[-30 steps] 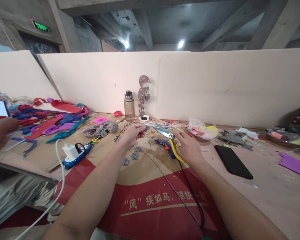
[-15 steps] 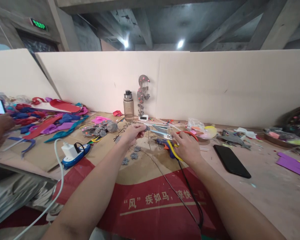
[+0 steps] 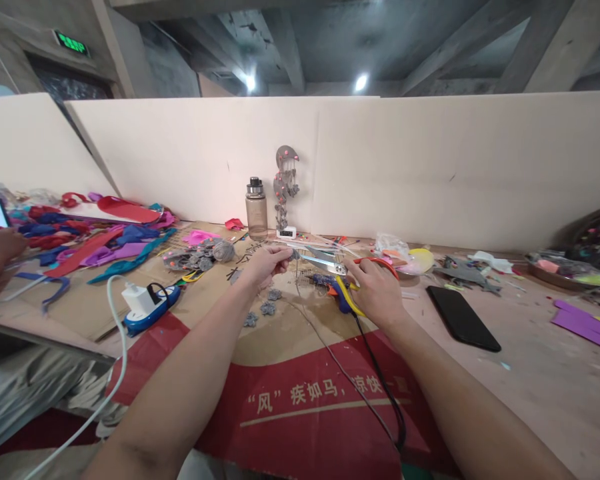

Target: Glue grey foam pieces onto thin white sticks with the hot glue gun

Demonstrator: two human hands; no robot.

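Note:
My left hand [image 3: 271,261] is closed in a pinch on a small grey piece [image 3: 295,255], mostly hidden by the fingertips. A thin grey cord [image 3: 307,320] trails down from beside that piece across the cardboard. In my right hand [image 3: 375,287] is a pair of scissors [image 3: 330,265] with one red and one yellow handle. The blades point left, slightly apart, with their tips at the grey piece. Below my left hand lie several small grey flowers [image 3: 267,308]. Behind the scissors handle sits a blue and orange tool [image 3: 341,297], partly covered, with a black cable.
Cardboard [image 3: 290,427] covers the front. A blue power strip [image 3: 153,313] with a white plug lies left, near colourful fabric scraps [image 3: 115,240]. A bottle [image 3: 257,213] and grey hanging ornament [image 3: 285,180] stand behind. A phone [image 3: 463,318] lies right. Another person's hand [image 3: 0,250] shows far left.
The scissors blades have drawn closer together at the grey piece. My left hand keeps its pinch in nearly the same place. The whole view has shifted slightly.

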